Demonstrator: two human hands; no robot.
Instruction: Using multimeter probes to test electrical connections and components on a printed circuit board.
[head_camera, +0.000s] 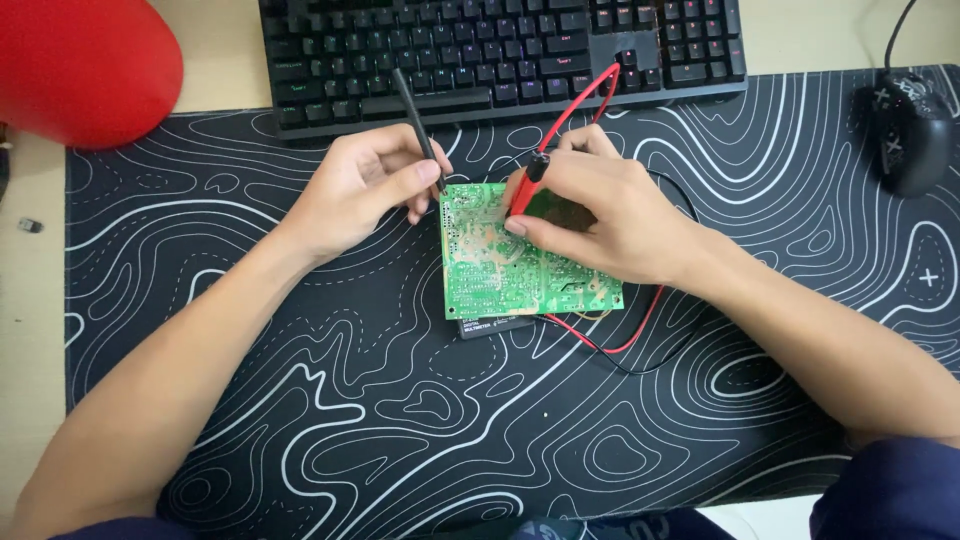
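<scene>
Green circuit board (500, 270), solder-side up.

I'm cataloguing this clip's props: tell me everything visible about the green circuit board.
The green circuit board is a flat rectangle lying solder side up, with pale traces and silvery joints. It rests on a dark device that shows at its lower edge, over the black patterned desk mat. The right hand rests on its upper right part, pressing a red probe onto it. The left hand brings a black probe to its top left corner.
</scene>
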